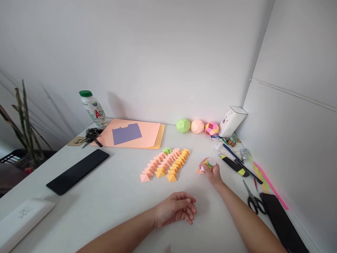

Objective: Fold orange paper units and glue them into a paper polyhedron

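On the bench (118, 196), rowed paper pieces (165, 163) look light, crushable, best pinched by creases. My left grip (177, 209) is empty, loosely curled; right of the rows, my right grip (213, 174) clasps a white-ended tube (211, 161), probably stiff, best held mid-barrel, mostly hidden; the peach scrap (199, 171) beside it is unclear.

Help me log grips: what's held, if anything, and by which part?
The right hand holds a small white-ended container by its side; whether it grips the peach paper there is unclear. The left hand holds nothing visible.
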Available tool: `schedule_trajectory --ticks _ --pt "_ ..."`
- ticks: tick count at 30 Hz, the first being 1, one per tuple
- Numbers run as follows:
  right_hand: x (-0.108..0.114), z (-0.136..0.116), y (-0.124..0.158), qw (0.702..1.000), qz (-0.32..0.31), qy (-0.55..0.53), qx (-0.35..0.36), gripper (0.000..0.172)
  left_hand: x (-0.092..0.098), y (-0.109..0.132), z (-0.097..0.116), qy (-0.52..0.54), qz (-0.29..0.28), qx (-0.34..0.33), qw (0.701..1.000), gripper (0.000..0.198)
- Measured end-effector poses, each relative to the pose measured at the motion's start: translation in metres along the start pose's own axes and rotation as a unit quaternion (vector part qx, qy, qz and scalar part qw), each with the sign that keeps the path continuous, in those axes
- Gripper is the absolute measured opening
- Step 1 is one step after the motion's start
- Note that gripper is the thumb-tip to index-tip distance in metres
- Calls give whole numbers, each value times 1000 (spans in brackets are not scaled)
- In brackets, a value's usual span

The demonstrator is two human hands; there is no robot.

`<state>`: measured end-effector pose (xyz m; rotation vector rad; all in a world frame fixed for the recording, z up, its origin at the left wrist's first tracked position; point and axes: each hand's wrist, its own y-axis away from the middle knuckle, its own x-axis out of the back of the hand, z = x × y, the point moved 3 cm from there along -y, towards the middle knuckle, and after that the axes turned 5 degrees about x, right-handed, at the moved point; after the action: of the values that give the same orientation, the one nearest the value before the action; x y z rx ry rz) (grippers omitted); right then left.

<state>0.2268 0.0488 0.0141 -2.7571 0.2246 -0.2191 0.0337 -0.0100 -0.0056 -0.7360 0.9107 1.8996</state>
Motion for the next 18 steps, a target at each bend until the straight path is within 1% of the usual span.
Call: schedule_trajectory --ticks 6,12,18 --pt "0 -1 0 1000 -4 -2 1 18 0 0 0 0 0 -1 1000 17" --pt "1 4 1 1000 -5 15 -3 22 1 0 0 -2 1 2 1000 18" --pt "5 10 1 999 7 39 -4 24 -2 1 1 -6 7 4 1000 18"
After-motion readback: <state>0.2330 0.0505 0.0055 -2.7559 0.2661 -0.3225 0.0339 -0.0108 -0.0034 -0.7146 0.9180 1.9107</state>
